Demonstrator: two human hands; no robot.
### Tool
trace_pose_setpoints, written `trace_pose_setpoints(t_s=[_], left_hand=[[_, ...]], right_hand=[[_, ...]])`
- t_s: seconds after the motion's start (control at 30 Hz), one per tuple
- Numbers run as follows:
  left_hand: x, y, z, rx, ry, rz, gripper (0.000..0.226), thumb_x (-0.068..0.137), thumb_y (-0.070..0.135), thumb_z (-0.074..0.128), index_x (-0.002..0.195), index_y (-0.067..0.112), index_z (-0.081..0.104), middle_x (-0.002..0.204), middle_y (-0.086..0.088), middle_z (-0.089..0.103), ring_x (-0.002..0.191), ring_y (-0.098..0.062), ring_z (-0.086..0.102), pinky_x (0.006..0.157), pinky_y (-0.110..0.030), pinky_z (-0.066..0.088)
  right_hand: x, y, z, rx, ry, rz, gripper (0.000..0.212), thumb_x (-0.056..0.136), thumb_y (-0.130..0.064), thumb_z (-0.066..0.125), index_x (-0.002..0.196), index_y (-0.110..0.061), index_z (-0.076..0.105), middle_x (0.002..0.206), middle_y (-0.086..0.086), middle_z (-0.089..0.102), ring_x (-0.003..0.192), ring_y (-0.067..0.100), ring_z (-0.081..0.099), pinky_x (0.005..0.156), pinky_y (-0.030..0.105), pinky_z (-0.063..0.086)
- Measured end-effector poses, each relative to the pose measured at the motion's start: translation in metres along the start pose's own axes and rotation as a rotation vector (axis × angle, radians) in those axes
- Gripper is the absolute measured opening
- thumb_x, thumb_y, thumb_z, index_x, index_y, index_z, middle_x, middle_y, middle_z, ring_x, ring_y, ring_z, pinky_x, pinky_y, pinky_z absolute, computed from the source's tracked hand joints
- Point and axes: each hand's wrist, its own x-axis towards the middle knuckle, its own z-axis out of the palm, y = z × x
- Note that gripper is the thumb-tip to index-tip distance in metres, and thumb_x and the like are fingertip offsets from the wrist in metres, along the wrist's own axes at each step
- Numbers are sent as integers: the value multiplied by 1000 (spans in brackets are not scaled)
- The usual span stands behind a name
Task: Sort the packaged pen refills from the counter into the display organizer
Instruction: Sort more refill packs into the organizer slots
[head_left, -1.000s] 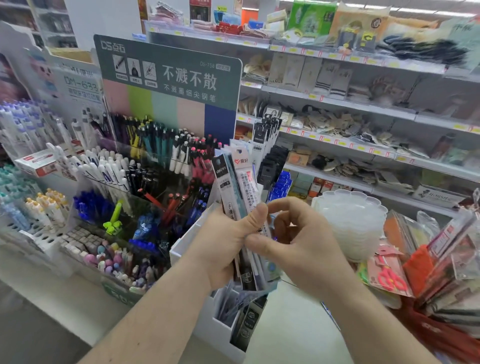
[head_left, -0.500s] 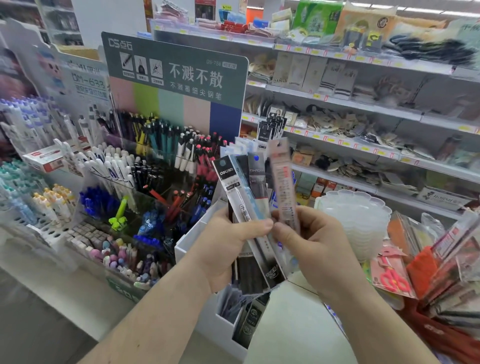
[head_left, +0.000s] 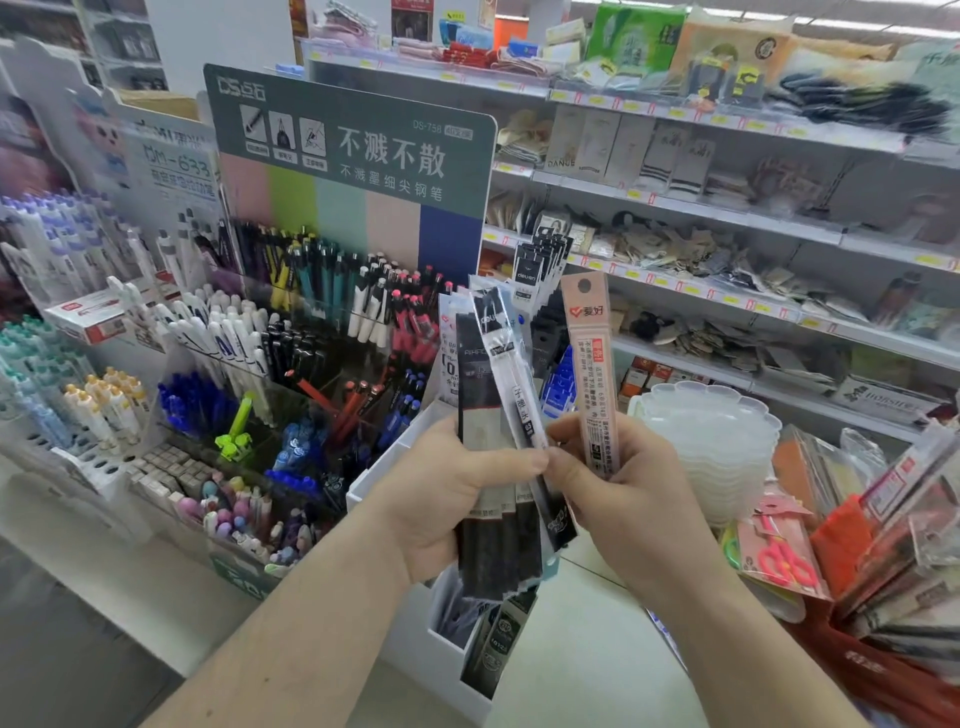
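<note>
A left hand (head_left: 447, 499) grips a fanned bundle of refill packs (head_left: 501, 415), long axes near upright, above the white organizer (head_left: 415, 613). The right hand (head_left: 623, 499) pinches a pink refill pack (head_left: 592, 374), now drawn clear of the bundle and upright.

Left hand (head_left: 447, 499) gripping fanned refill packs (head_left: 498, 415), right hand (head_left: 618, 499) pinching pink refill pack (head_left: 589, 364), white organizer (head_left: 415, 639) below

Fanned dark refill packs (head_left: 501, 467) upright beside pink refill pack (head_left: 592, 374)
</note>
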Motion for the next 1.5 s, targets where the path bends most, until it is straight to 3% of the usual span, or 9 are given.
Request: trace_pose_setpoints(t_s=[0.13,0.3,0.47,0.63,0.87,1.1,1.2,1.37,1.5], left_hand=[[1,-2,0,90,75,3,28,83,-11,65,108,1,67,101,-24,72,85,-37,71,74,-47,61],[4,-1,1,213,35,62,37,84,-6,69,116,14,70,109,-11,74,103,-27,71,92,-48,56],[6,3,-6,204,72,92,31,84,-1,72,114,7,69,107,-13,75,102,-28,71,89,-42,57],[13,11,-14,137,228,159,22,83,-2,71,103,4,70,99,-14,76,95,-29,72,78,-37,60],[25,18,-19,-15,397,258,20,82,-3,70,99,8,67,77,-7,72,68,-24,72,57,-35,57],[26,10,-22,-39,423,287,17,83,-4,68,96,7,67,75,-6,69,69,-22,69,64,-39,57],[25,9,-22,-31,408,295,17,84,-5,67,96,6,67,74,-5,70,68,-21,69,61,-37,57],[25,8,-22,-25,385,294,16,84,-6,66,93,7,67,70,-2,69,65,-18,69,56,-31,55],[28,7,-24,8,395,294,19,83,-4,68,96,10,69,76,-2,72,73,-19,70,65,-36,56]], right_hand=[[2,-1,-1,109,-26,59,23,78,1,75,75,-21,70,58,-9,55,48,2,46,45,13,38],[18,-4,-3,152,-5,53,14,74,-16,81,84,-17,71,72,5,67,56,8,56,51,16,43],[26,-7,-8,170,0,48,5,84,-14,77,81,-16,73,81,27,66,65,28,60,54,44,54],[44,-10,-19,271,157,55,22,91,-4,65,71,-11,58,56,4,48,43,11,38,40,20,33],[118,-12,-35,-22,372,-82,8,89,-10,72,83,-11,67,75,7,64,44,8,57,48,25,53],[178,8,-11,-305,306,-78,23,88,-20,75,67,-20,64,70,7,65,55,14,56,59,38,51],[188,13,-1,-419,250,-63,19,89,-23,73,72,-14,69,61,-5,54,57,13,43,61,30,40],[203,2,-6,-556,259,-28,28,88,-22,71,83,6,67,69,9,57,64,21,49,65,36,48],[202,4,-3,-712,160,-6,28,88,-21,73,70,-2,64,70,5,62,65,20,55,66,34,52]])
